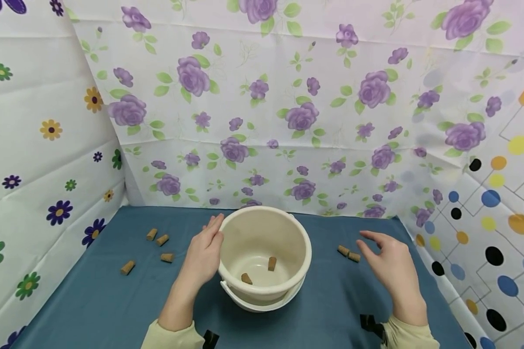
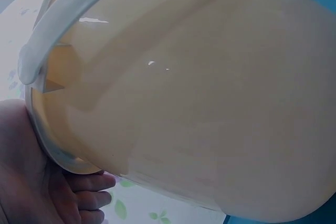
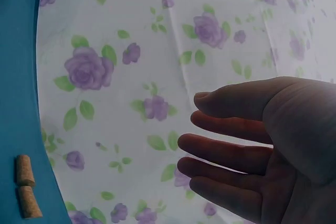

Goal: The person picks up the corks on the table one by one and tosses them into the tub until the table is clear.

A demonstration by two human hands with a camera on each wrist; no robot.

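Note:
A cream plastic bucket (image 1: 262,232) stands upright mid-table, its handle (image 2: 68,19) hanging down at the front. Inside it lie two corks, one standing near the wall (image 1: 272,263) and another tipped over (image 1: 246,278). Against the left side of the rim rests my left hand (image 1: 203,254), its fingers extended along the outside. My right hand (image 1: 393,266) hovers over the right of the table, thumb and fingers spread apart and holding nothing. Just left of its fingertips, two more corks (image 1: 343,250) lie end to end; the right wrist view shows this cork pair (image 3: 24,170) too.
Several loose corks (image 1: 167,258) are scattered on the blue tablecloth (image 1: 91,300) left of the bucket. Flowered sheeting (image 1: 262,160) rises behind the table, with patterned sheets along both sides. Black straps (image 1: 371,324) show at the cuffs.

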